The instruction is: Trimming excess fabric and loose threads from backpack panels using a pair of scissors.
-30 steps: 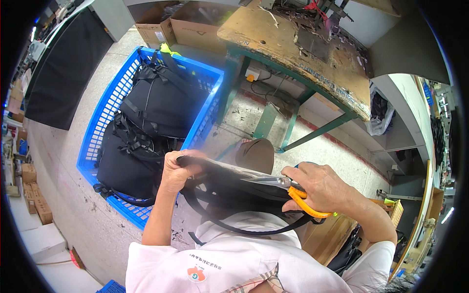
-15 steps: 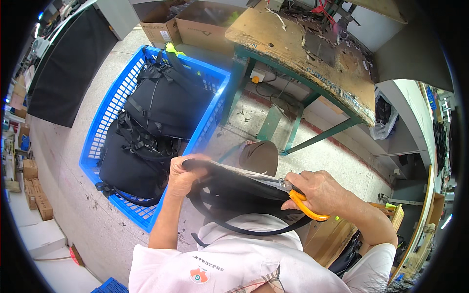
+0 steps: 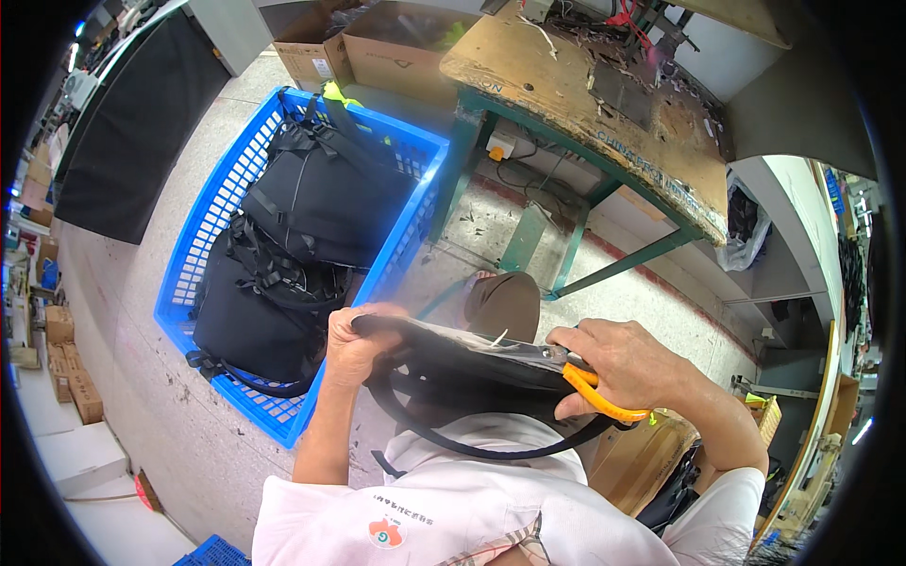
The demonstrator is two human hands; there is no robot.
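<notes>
My left hand [image 3: 357, 345] is closed around the left end of a black fabric piece [image 3: 453, 377], which stretches across my lap. A white strip [image 3: 472, 340] runs along its upper edge, with a thin sliver standing up from it. Below hangs a curved black band [image 3: 491, 450]. My right hand [image 3: 623, 368] grips scissors [image 3: 595, 387] with an orange handle. Their metal blades point left along the white-edged rim, near its right end. Whether the blades are apart cannot be made out.
To the left stands a blue plastic crate [image 3: 283, 429] holding black bags [image 3: 321, 198] with straps. A worn wooden workbench [image 3: 566, 94] on green metal legs is ahead. Cardboard boxes [image 3: 396, 47] sit behind the crate, and another carton [image 3: 637, 462] lies at my right.
The scissors have shifted slightly right and their orange handle has swung a little. A white sliver now sticks up from the edge. My left hand keeps its hold.
</notes>
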